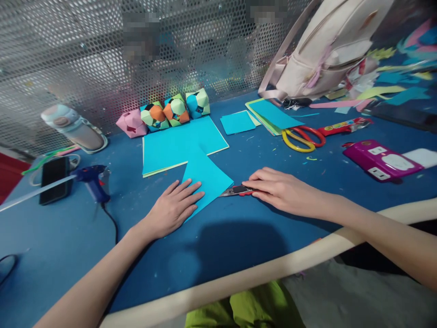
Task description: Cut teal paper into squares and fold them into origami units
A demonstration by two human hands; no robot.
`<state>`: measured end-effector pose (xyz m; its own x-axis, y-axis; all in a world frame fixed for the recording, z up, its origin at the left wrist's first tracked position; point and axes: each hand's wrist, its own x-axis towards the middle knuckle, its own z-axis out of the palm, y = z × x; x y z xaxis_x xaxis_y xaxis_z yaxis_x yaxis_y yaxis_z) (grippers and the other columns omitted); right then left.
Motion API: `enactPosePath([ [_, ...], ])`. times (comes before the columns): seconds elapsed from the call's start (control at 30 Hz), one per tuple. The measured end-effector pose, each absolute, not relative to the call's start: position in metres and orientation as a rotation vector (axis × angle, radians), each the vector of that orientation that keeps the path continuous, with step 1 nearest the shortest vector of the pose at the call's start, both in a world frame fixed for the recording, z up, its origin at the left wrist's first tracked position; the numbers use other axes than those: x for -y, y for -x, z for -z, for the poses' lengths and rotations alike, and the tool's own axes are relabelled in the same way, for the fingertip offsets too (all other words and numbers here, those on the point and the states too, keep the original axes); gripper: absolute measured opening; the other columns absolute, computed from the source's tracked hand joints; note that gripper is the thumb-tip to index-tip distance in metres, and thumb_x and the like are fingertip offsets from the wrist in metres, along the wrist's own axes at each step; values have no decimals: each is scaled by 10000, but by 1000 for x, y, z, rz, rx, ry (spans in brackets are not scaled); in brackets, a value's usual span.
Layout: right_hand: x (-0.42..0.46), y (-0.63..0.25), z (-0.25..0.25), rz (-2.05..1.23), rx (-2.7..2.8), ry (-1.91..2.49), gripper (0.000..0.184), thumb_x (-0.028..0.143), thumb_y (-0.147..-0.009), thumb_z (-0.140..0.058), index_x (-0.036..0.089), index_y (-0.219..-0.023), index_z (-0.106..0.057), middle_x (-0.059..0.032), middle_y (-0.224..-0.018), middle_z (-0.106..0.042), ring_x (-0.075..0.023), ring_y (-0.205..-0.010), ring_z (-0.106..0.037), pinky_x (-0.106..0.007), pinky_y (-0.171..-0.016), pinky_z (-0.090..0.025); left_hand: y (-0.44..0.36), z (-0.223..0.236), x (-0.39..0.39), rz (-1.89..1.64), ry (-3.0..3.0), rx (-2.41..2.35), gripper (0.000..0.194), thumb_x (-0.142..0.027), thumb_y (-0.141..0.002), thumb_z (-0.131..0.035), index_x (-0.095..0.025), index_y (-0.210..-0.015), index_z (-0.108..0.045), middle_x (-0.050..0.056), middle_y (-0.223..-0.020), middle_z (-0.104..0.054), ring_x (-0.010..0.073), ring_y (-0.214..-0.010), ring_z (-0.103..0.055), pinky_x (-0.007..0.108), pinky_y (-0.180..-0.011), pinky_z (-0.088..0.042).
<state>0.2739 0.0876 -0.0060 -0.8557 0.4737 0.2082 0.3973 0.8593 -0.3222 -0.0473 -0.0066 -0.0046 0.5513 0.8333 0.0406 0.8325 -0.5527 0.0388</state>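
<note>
A blue sheet of paper [209, 175] lies on the table at an angle, one corner over a larger stack of blue paper [180, 143]. My left hand [177, 205] rests flat on its left side, fingers stretched out. From the right, my right hand [282, 189] grips a utility knife [246, 190] with a red and black handle. The knife's blade end lies at the sheet's right corner; whether it is inside a fold I cannot tell. Behind the stack sit several folded paper balls [175, 109] in pink, green, orange and blue.
Scissors [300, 139] with yellow and red handles and a purple case [382, 160] lie to the right. Small blue sheets [238, 123] and a backpack [324, 50] are behind. At left are a glue gun [94, 180], a phone [54, 180] and a bottle [73, 127].
</note>
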Motion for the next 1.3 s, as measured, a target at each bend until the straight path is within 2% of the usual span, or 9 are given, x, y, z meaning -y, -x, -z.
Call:
enactPosePath([
  [1.3,-69,-250,2,-441,2807,549,330,223,-976,-387,146,-1229,-584,-124,-1057,-601,-231,-957,-524,-397,-809,-478,45,7,9,-98,-2761,-1473,444,-359,-1006,-263,-229,-1374,-476,52,-1495,-389,256,-1403,-317,509,-1129,-276],
])
